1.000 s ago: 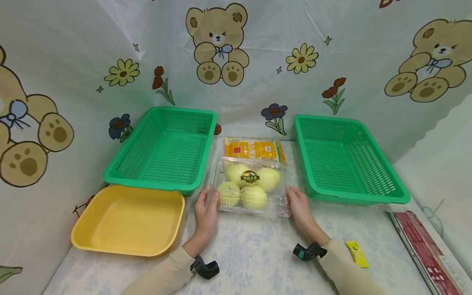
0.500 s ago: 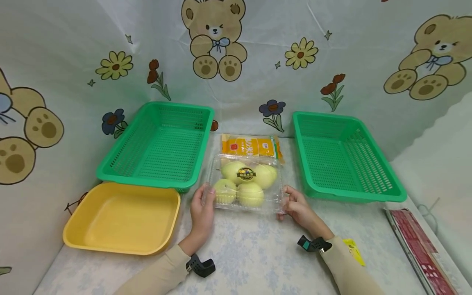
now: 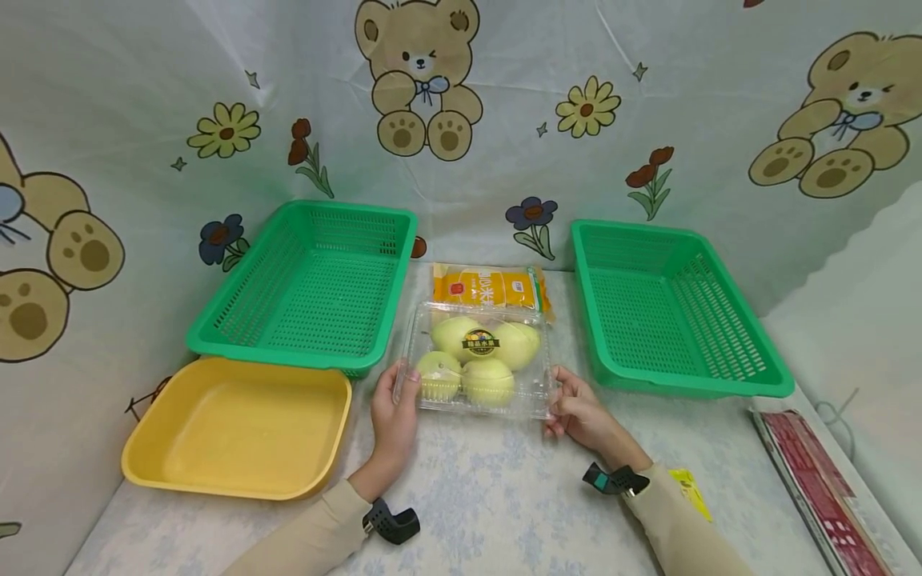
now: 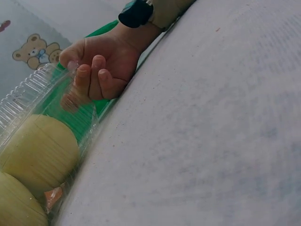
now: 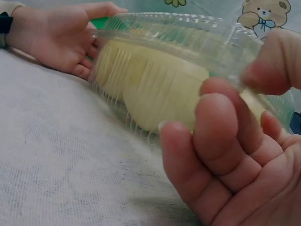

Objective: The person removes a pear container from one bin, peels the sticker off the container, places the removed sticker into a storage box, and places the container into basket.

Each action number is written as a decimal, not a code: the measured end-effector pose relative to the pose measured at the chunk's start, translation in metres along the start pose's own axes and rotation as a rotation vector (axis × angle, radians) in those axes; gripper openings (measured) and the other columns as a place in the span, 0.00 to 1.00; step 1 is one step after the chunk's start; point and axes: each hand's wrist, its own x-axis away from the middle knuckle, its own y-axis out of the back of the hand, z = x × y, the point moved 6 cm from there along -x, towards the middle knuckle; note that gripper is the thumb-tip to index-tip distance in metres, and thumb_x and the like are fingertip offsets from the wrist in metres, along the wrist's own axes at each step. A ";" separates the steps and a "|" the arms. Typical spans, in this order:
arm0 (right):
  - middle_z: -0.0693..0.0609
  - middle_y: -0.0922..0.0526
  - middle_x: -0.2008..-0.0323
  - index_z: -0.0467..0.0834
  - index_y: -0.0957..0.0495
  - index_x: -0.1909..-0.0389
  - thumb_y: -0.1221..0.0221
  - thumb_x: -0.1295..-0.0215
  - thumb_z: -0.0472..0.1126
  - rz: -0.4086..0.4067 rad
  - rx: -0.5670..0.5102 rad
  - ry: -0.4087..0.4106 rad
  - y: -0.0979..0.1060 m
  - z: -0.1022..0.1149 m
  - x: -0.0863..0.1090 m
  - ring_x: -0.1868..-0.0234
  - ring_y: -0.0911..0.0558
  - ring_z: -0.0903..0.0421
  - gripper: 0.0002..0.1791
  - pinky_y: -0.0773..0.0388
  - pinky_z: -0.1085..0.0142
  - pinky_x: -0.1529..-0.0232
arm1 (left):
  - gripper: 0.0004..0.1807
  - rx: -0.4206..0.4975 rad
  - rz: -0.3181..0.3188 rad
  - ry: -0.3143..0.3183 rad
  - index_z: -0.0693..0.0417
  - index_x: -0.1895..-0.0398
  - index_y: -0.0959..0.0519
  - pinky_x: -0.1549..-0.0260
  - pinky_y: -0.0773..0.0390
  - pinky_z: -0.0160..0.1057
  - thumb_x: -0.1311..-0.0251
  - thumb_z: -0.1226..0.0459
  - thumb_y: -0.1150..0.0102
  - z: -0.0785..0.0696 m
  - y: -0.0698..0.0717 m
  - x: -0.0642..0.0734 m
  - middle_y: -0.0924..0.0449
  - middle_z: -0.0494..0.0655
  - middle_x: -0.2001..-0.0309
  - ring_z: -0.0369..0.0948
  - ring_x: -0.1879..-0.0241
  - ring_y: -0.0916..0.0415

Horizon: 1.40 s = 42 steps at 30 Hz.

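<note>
A clear plastic fruit box [image 3: 529, 390] with a lid lies on the table, holding several pale yellow-green fruits [image 3: 488, 382]. A round dark label [image 3: 480, 342] sits on top. My left hand [image 3: 394, 420] grips the box's left side, thumb on the upper edge and fingers along the side. At the front right corner, my right hand [image 3: 585, 414] pinches the edge between thumb and index finger. Its other fingers [image 5: 214, 117] are curled beside the wall in the right wrist view. The left wrist view shows this right hand [image 4: 106, 70] beyond the fruits.
Behind the box lies an orange food packet [image 3: 490, 286], partly covered. Green baskets stand at left [image 3: 324, 296] and right [image 3: 670, 312]. A yellow tub [image 3: 245, 432] is at front left. A small yellow packet [image 3: 691, 492] lies by the right sleeve, and a red-and-white flat package [image 3: 814, 480] farther right.
My right hand has gone from lying along the box's right side to pinching its front right corner with curled fingers. My left hand keeps its grip; the head view has shifted slightly.
</note>
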 end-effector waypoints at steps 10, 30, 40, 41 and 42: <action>0.57 0.20 0.74 0.44 0.35 0.58 0.72 0.38 0.23 -0.057 -0.015 -0.009 0.003 0.000 -0.001 0.78 0.19 0.62 0.20 0.14 0.63 0.65 | 0.28 0.006 0.023 0.003 0.69 0.28 0.36 0.28 0.37 0.56 0.26 0.63 0.48 0.000 -0.002 0.000 0.34 0.66 0.28 0.56 0.26 0.39; 0.55 0.20 0.74 0.44 0.34 0.61 0.73 0.36 0.22 -0.066 -0.041 0.027 0.003 -0.001 -0.003 0.76 0.16 0.59 0.21 0.15 0.65 0.66 | 0.28 -0.581 0.298 -0.408 0.59 0.33 0.27 0.29 0.59 0.76 0.38 0.64 0.40 -0.070 -0.025 0.024 0.42 0.64 0.24 0.71 0.22 0.63; 0.56 0.21 0.76 0.44 0.34 0.63 0.71 0.37 0.23 -0.087 -0.006 0.011 0.003 -0.001 -0.003 0.76 0.15 0.58 0.19 0.16 0.67 0.68 | 0.24 -0.776 0.476 -0.605 0.57 0.38 0.22 0.29 0.44 0.69 0.37 0.61 0.40 -0.137 -0.046 0.012 0.29 0.63 0.31 0.66 0.27 0.41; 0.56 0.21 0.76 0.44 0.34 0.63 0.70 0.37 0.22 -0.090 -0.003 0.009 0.003 -0.001 -0.003 0.76 0.16 0.59 0.19 0.16 0.67 0.68 | 0.23 -0.819 0.509 -0.602 0.56 0.37 0.22 0.29 0.42 0.67 0.36 0.61 0.40 -0.143 -0.050 0.007 0.28 0.62 0.32 0.65 0.28 0.39; 0.57 0.22 0.76 0.45 0.34 0.64 0.70 0.38 0.22 -0.091 0.001 0.007 0.003 -0.002 -0.003 0.77 0.17 0.60 0.19 0.16 0.67 0.68 | 0.23 -0.862 0.539 -0.594 0.55 0.37 0.22 0.30 0.40 0.66 0.35 0.61 0.41 -0.147 -0.054 0.001 0.27 0.61 0.33 0.63 0.29 0.36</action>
